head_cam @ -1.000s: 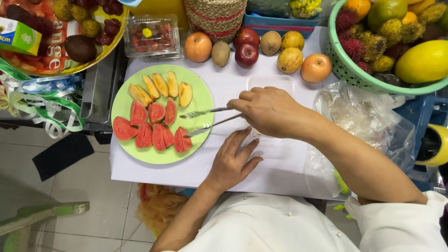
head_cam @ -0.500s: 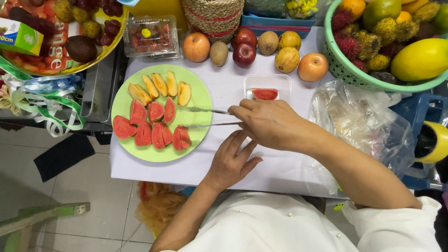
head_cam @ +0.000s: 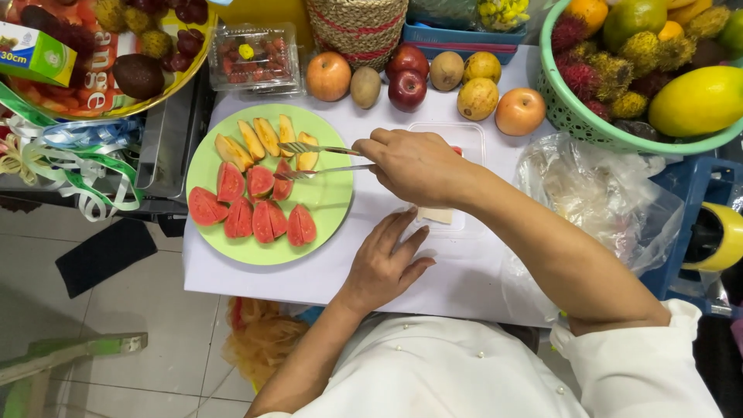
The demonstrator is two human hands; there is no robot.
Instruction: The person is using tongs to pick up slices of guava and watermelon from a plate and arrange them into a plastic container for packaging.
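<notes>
while half a second ago the tongs sat lower beside the plate, the right hand (head_cam: pixel 418 166) now reaches them over the green plate (head_cam: pixel 329 209).
its fingers are clenched on the metal tongs (head_cam: pixel 325 160), tips at a pink guava slice (head_cam: pixel 283 182) left of centre; the hand now hides most of the clear tray (head_cam: pixel 464 139). the left hand (head_cam: pixel 383 267) lies flat, fingers released, on the white surface (head_cam: pixel 255 282). apples (head_cam: pixel 328 76) line the top.
</notes>
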